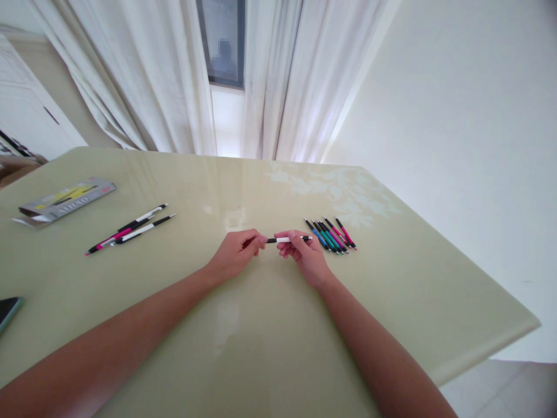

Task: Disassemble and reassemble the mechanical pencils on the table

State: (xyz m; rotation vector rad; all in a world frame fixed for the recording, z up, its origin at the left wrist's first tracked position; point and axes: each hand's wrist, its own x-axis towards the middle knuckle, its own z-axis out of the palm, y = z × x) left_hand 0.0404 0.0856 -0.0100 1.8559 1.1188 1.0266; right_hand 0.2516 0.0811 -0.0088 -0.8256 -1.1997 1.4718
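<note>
A white and black pen (pixel 282 240) lies level between my two hands, above the middle of the table. The fingertips of my left hand (pixel 237 251) pinch its black end on the left. My right hand (pixel 303 255) grips the white barrel near the other end, thumb on top. Just right of that hand lies a row of several pens (pixel 333 235) in blue, teal, purple and pink with black parts. On the left, a loose group has a pink and black pen (pixel 117 235) and white and black pens (pixel 145 227).
An opened grey and yellow pen box (pixel 69 200) lies at the far left of the pale green table (pixel 195 191). A dark phone-like object (pixel 8 310) sits at the left edge. White curtains (pixel 165 75) and a wall (pixel 456 116) stand beyond the table.
</note>
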